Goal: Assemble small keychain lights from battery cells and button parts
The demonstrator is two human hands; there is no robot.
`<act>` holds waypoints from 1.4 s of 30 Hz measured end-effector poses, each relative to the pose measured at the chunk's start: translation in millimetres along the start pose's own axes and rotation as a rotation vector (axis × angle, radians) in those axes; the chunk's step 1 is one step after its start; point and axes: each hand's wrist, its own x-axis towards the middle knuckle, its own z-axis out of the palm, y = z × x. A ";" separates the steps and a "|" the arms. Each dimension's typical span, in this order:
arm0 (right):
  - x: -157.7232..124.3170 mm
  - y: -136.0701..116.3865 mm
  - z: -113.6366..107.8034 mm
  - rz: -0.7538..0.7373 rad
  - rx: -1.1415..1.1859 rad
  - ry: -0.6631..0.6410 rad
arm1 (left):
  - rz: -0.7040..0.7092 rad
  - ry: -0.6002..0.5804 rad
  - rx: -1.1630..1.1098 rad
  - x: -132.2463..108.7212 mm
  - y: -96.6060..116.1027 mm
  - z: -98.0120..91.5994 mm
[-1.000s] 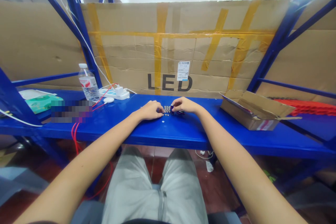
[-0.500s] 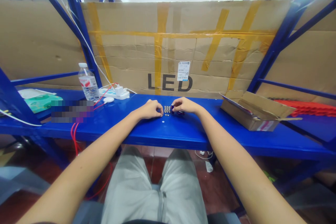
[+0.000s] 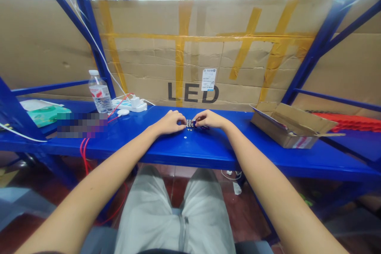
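Note:
On the blue tabletop (image 3: 178,149), small batteries (image 3: 189,124) with shiny metal ends stand packed in short rows between my hands. My left hand (image 3: 172,122) rests at the left side of the rows, its thumb and fingertips drawn together against the outermost ones. Whatever is between those fingertips is too small to make out. At the right side, my right hand (image 3: 210,119) pinches a dark purple battery (image 3: 194,123) upright between thumb and fingers, close beside the rows. More dark purple pieces (image 3: 205,127) lie beneath that hand, partly covered by it.
A small white disc (image 3: 185,137) lies nearer the front edge. At right is an open cardboard box (image 3: 285,127); at left, a water bottle (image 3: 100,94), a power strip (image 3: 131,105) and cables. A large cardboard sheet (image 3: 149,63) walls off the back.
My right hand has brought the dark purple battery slightly left, closer against the rows. My left hand has barely shifted, with its fingertips at the rows' left side.

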 end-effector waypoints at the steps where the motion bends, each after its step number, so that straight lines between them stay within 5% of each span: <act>1: -0.1 -0.8 0.6 -0.004 -0.002 -0.003 | 0.017 0.069 -0.011 0.4 2.0 -0.7; 7: 1.3 -0.8 4.4 -0.057 0.005 0.019 | 0.099 0.287 -0.062 1.5 12.9 0.7; 27: 11.6 10.7 9.9 -0.137 0.106 0.064 | 0.282 0.360 0.071 4.7 9.0 11.7; 42: 14.5 11.7 10.4 -0.166 0.204 0.070 | 0.265 0.347 0.038 4.7 11.8 12.0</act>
